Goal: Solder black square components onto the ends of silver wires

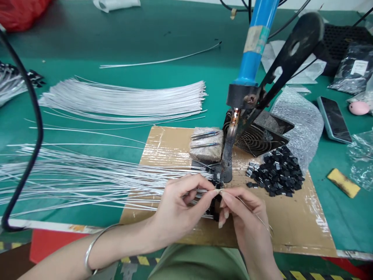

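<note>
My left hand [182, 204] is closed in a pinch, its fingertips meeting those of my right hand over the cardboard. What the left fingertips hold is too small to name. My right hand [247, 212] also pinches, with a thin wire [260, 219] running from its fingers across the palm side. Just behind the fingertips stands the black foot of a soldering iron stand [227, 167], with a blue-handled iron [252, 54] pointing down. White wires [110, 173] run from the left to black parts beside my hands, partly hidden by the fingers.
A pile of small black connectors [278, 173] lies right on the cardboard [294, 229]. A stone block [206, 146] bears metal rods. Behind are a fan [256, 136], bubble wrap [300, 120] and a wire bundle [128, 99]. A phone [334, 119] and yellow sponge [344, 182] lie right.
</note>
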The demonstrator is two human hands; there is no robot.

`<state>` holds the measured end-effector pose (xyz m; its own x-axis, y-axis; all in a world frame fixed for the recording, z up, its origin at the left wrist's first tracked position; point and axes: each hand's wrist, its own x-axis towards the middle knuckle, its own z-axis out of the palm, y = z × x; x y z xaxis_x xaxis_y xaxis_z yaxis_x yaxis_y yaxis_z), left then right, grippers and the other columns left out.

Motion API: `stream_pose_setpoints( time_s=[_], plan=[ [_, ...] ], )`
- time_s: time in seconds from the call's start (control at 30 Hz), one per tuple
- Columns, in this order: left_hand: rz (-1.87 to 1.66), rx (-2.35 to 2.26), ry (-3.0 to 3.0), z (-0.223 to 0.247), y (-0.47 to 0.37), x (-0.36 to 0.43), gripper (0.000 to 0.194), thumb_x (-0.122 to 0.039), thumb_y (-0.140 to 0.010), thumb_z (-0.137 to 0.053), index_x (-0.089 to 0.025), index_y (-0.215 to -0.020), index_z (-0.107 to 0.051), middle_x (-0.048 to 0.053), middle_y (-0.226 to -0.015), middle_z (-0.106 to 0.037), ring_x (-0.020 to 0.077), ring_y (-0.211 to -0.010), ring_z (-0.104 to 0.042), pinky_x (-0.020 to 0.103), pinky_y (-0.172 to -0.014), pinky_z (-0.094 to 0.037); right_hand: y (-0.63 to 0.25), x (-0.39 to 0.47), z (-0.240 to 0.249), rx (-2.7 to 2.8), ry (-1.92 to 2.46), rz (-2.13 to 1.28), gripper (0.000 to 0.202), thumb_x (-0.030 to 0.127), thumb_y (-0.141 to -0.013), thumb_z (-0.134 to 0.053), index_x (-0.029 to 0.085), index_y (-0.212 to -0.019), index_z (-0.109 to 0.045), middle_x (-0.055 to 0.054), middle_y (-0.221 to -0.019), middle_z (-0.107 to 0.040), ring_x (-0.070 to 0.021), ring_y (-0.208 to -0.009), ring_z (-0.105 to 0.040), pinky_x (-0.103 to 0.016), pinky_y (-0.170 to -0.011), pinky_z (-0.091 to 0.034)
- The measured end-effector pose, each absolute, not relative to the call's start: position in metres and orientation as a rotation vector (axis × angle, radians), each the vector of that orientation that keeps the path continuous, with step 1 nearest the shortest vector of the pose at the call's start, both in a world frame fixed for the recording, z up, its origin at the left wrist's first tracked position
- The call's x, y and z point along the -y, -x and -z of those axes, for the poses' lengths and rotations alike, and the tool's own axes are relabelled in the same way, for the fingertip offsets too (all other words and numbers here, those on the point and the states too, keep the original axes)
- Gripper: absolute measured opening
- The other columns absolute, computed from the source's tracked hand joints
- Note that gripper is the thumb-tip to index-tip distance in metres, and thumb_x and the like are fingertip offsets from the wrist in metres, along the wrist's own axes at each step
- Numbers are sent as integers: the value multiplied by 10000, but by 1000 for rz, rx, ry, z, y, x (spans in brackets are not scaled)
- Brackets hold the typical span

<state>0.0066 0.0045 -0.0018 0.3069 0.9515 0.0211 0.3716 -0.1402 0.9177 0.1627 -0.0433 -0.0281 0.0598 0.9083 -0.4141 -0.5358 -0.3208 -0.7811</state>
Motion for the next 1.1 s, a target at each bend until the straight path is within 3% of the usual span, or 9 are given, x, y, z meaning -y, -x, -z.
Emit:
stream_pose_setpoints(
  time_s=[0.23, 0.47, 0.7, 1.1],
  plan=[
    [-750, -1212, -1732, 0, -4, -5, 229, -208, -924, -624, -131, -732, -722, 18, -573, -629, 83, -476, -353, 237, -442, -248, -172, 38, 26, 491, 1155, -1639, 215, 400, -759, -888, 199, -724, -822, 8, -605, -678, -87, -426, -606, -179, -430, -501],
    [-731, -1226, -1604, 0, -6, -9, 221, -228, -899, -638, -138, -711, -714, -2, -555, -596, 76, -469, -301, 219, -420, -222, -170, 40, 21, 501, 1213, -1604, 187, 386, -779, -877, 204, -776, -834, 1, -641, -705, -95, -464, -619, -203, -487, -542],
    [-751, -1266, -1572, 3, -6, -7, 220, -261, -903, -634, -142, -735, -711, 18, -575, -622, 86, -468, -333, 241, -434, -237, -168, 43, 31, 516, 1116, -1613, 145, 370, -845, -837, 227, -866, -849, 2, -693, -716, -81, -494, -638, -183, -508, -566],
    [-796, -1271, -1547, 13, -6, 0, 185, -249, -929, -647, -158, -784, -718, 19, -624, -644, 96, -497, -427, 237, -453, -290, -159, 46, 32, 393, 1070, -1587, 123, 338, -843, -845, 215, -841, -847, 18, -679, -704, -61, -467, -621, -144, -448, -547]
  ],
)
